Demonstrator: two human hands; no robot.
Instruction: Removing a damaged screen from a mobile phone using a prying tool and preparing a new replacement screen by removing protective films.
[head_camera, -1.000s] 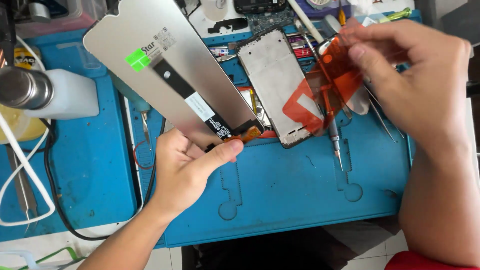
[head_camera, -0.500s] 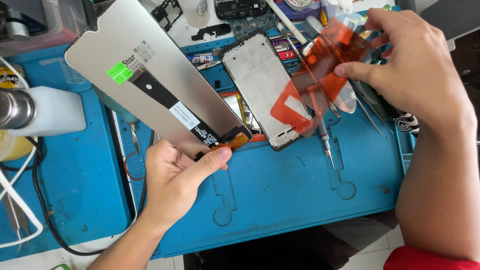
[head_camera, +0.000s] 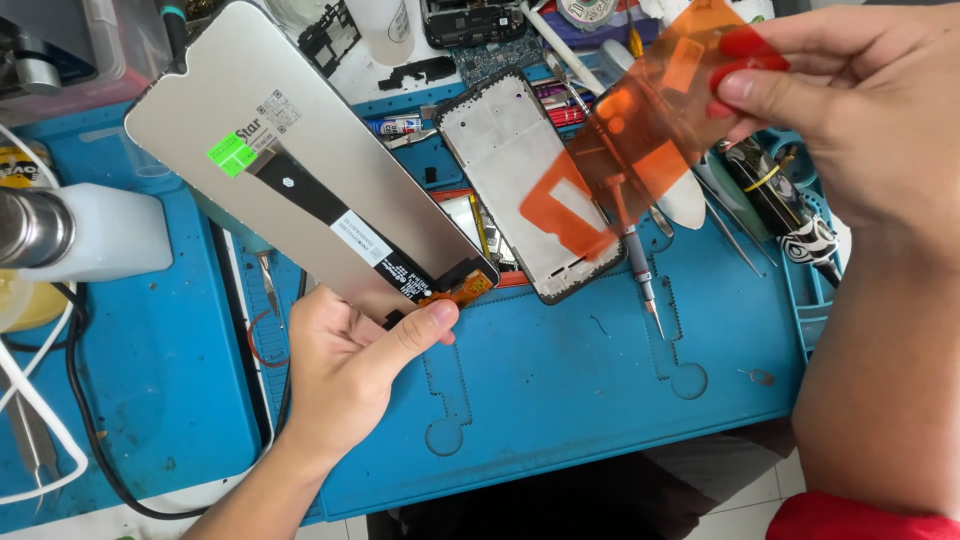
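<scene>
Holding a phone screen panel (head_camera: 300, 170) and an orange film (head_camera: 640, 140).
Left hand (head_camera: 350, 370) fingers pinch the panel's lower corner, green sticker (head_camera: 231, 154) at upper left; right hand (head_camera: 850, 110) fingertips pinch the film.

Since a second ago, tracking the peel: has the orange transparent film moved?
Yes. The orange transparent film in the right hand has lifted up and away from the grey phone frame on the blue mat.
</scene>
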